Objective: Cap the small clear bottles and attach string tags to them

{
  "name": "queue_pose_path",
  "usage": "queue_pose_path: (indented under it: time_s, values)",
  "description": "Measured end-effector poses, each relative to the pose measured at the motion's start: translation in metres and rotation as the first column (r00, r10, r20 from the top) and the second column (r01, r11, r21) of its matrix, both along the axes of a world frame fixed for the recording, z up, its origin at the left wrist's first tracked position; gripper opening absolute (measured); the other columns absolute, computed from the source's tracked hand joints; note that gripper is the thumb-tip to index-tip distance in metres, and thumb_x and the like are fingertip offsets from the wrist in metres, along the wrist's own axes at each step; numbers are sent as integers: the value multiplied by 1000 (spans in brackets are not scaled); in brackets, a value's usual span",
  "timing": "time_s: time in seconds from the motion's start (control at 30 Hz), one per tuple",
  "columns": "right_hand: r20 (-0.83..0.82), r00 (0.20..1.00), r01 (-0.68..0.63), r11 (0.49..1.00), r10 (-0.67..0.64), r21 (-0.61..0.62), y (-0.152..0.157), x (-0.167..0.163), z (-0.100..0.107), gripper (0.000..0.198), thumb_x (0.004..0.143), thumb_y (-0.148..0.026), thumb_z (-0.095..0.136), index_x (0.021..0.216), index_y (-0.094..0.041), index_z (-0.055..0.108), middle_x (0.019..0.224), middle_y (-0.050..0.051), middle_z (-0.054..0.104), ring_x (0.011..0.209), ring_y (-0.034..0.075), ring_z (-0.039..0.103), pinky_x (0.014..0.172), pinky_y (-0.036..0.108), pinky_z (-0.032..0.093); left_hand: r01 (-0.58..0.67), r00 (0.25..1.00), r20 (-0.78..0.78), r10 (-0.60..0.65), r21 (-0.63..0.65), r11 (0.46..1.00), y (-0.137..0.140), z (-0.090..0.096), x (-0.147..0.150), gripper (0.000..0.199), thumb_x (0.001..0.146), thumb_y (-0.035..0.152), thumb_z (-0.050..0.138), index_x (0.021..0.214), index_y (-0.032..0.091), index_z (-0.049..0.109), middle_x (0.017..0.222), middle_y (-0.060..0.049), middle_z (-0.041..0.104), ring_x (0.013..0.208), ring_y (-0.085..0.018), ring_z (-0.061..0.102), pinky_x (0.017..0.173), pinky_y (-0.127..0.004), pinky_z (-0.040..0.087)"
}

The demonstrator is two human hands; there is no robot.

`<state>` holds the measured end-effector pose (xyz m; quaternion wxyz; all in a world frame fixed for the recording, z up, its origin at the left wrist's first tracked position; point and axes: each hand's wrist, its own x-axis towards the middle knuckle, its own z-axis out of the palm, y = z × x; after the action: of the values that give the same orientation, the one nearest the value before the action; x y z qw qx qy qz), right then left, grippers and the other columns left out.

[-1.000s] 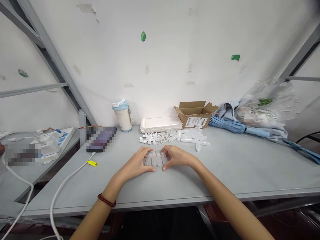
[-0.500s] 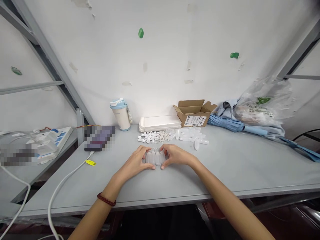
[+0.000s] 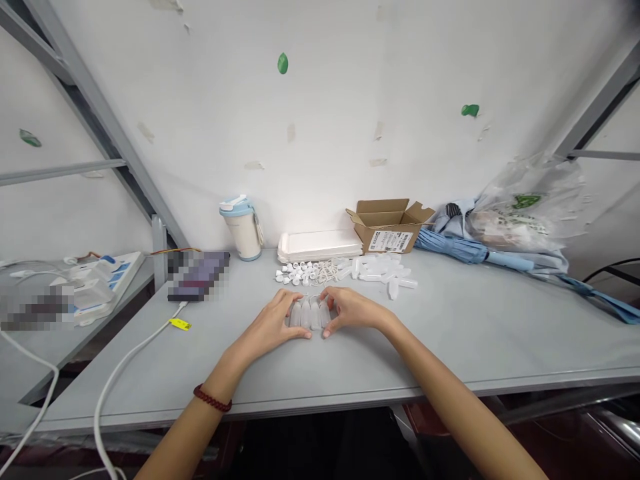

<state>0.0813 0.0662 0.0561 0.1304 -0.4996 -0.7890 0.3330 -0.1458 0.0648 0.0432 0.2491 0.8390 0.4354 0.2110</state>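
Several small translucent plastic bottles point(image 3: 311, 315) stand side by side in a short row on the grey table. My left hand point(image 3: 277, 320) closes round the row's left end, thumb at the near side and fingers at the far side. At the right end, my right hand point(image 3: 346, 311) grips it the same way. Just beyond lie white caps point(image 3: 299, 273), a heap of thin pale loops point(image 3: 327, 271) and more loose translucent bottles point(image 3: 383, 268).
Along the wall stand a cream tumbler point(image 3: 241, 230), a stack of white trays point(image 3: 320, 245) and an open cardboard box point(image 3: 387, 230). A blue folded umbrella point(image 3: 450, 245) and a plastic bag point(image 3: 525, 213) lie right. At left are a phone point(image 3: 200, 277) and its white cable point(image 3: 135, 357).
Both hands keep nearly the same place round the row. The bottles have shifted very slightly between them and show a little more distinctly.
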Motion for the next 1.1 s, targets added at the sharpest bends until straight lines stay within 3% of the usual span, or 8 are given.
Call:
queue_pose_path:
  time_s: [0.27, 1.1]
  values:
    - [-22, 1000, 8, 1000, -8, 2, 1, 4, 0, 68, 50, -46, 81, 103, -18, 49, 95, 3, 56, 79, 17, 53, 63, 27, 40, 20, 1000, 9, -20, 14, 1000, 0, -1, -1, 69, 64, 56, 70, 121, 23, 46, 112, -6, 49, 89, -22, 54, 80, -38, 47]
    - [-19, 1000, 16, 1000, -16, -25, -1, 2, 5, 61, 52, -43, 81, 97, -17, 50, 94, 3, 56, 75, 16, 52, 63, 26, 40, 25, 1000, -4, -25, 15, 1000, -2, 1, 0, 71, 65, 56, 70, 123, 23, 45, 116, -7, 48, 93, -23, 54, 82, -38, 48]
